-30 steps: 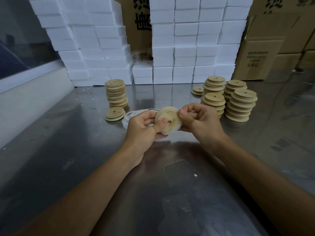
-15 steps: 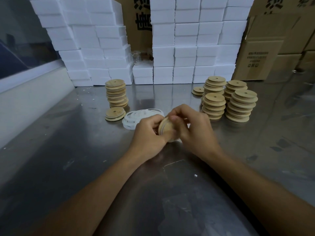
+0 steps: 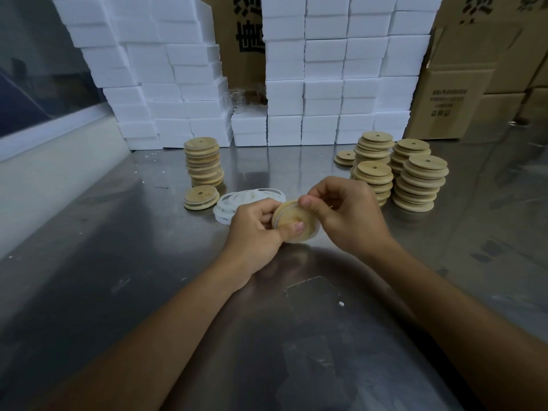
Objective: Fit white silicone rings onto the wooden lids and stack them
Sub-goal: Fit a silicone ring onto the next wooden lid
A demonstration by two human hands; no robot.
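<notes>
Head view: both hands, left hand [image 3: 255, 229] and right hand [image 3: 350, 215], are gripping one wooden lid [image 3: 289, 219] above the worktop [image 3: 118, 262].

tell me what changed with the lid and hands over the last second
Both hands kept hold of the wooden lid and turned it: a second ago its face stood up toward the camera, then went edge-on, now it tilts face up again. The right hand moved its thumb to the lid's top edge; the left hand now presses its thumb on the lower face. The lid stacks, loose silicone rings and foam boxes stayed put.
</notes>
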